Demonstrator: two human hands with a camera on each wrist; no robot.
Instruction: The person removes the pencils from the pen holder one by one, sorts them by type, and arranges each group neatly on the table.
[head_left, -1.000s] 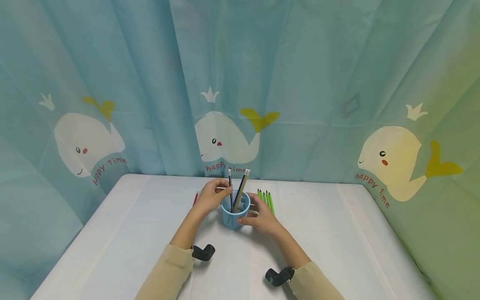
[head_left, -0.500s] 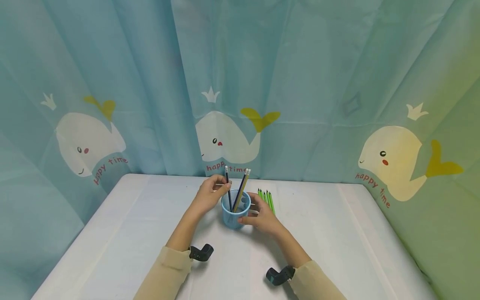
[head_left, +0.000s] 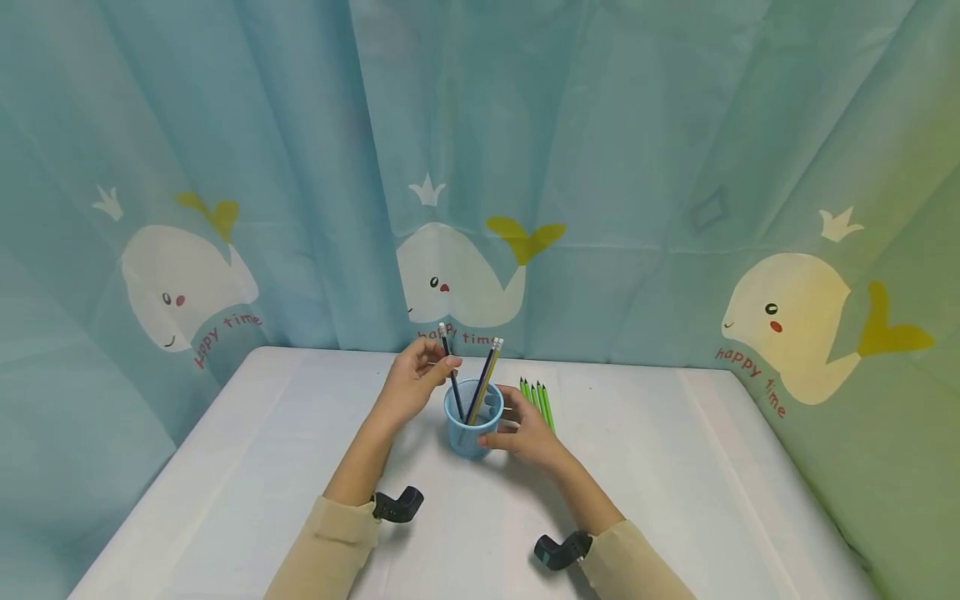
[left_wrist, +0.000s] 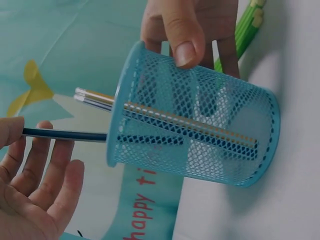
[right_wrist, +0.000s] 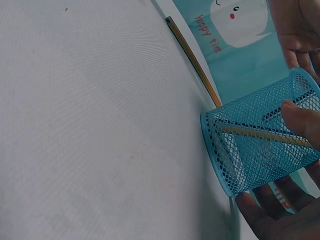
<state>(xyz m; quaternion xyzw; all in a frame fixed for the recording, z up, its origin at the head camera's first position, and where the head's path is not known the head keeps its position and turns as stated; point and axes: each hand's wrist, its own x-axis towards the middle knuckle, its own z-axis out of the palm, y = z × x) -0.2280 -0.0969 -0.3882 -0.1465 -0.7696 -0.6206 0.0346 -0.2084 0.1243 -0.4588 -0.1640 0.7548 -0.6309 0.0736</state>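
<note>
A light-blue mesh pencil cup (head_left: 470,442) stands upright on the table. My right hand (head_left: 532,433) holds its right side, the thumb on the near wall and the fingers round the far side. At the cup's upper left my left hand (head_left: 411,385) pinches a dark pencil (left_wrist: 65,134) near its white-tipped end. That pencil leans left, and its lower end hangs inside the cup, short of the bottom. A yellow pencil and a dark blue one (head_left: 486,379) lean together in the cup, eraser ends up, reaching near its base.
Several green pencils (head_left: 546,404) lie behind my right hand. In the right wrist view a yellow pencil (right_wrist: 192,60) lies on the table (right_wrist: 110,125) beyond the cup. A blue curtain (head_left: 637,167) with printed whales hangs behind the table.
My left hand has drawn the dark pencil a little upward and to the left, so it tilts more. The red pencil visible earlier is now hidden. My right hand stays on the cup.
</note>
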